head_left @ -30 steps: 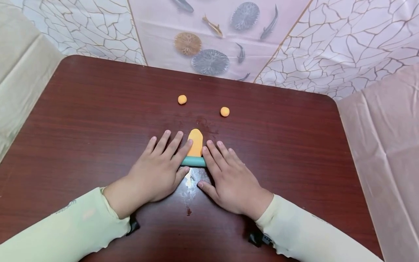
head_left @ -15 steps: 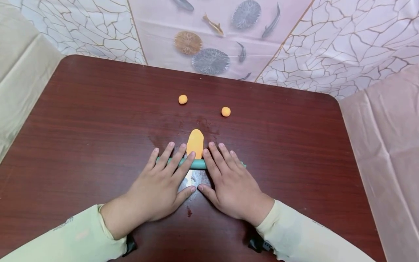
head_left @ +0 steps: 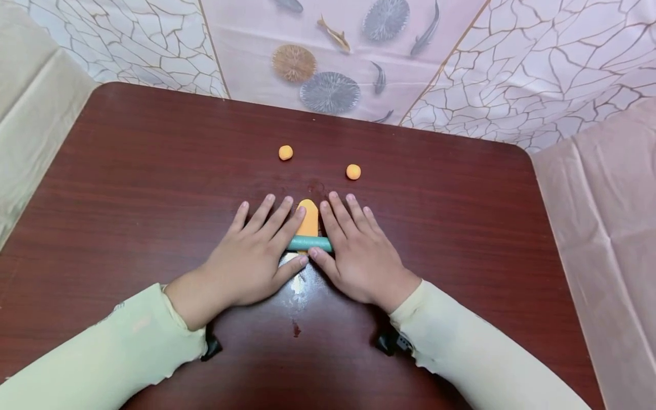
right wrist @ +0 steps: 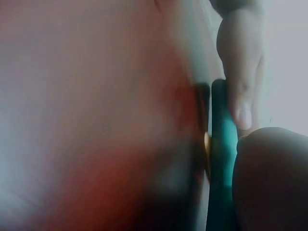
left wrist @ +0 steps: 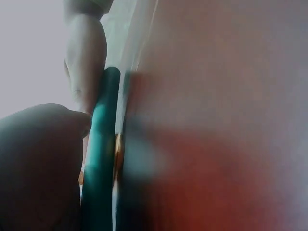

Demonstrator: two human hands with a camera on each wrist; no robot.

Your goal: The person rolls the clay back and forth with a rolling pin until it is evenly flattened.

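Both hands cover the ends of the green roller (head_left: 309, 244); wrist views are blurred.

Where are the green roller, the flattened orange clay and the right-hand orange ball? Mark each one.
green roller (head_left: 309, 244), head view, on the bare stretch between the two hands
flattened orange clay (head_left: 308, 217), head view, on its upper middle
right-hand orange ball (head_left: 353, 171), head view, on its centre

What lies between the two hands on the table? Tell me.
In the head view, a flattened orange clay piece lies between the left hand and right hand, with a teal roller crossing it under both.
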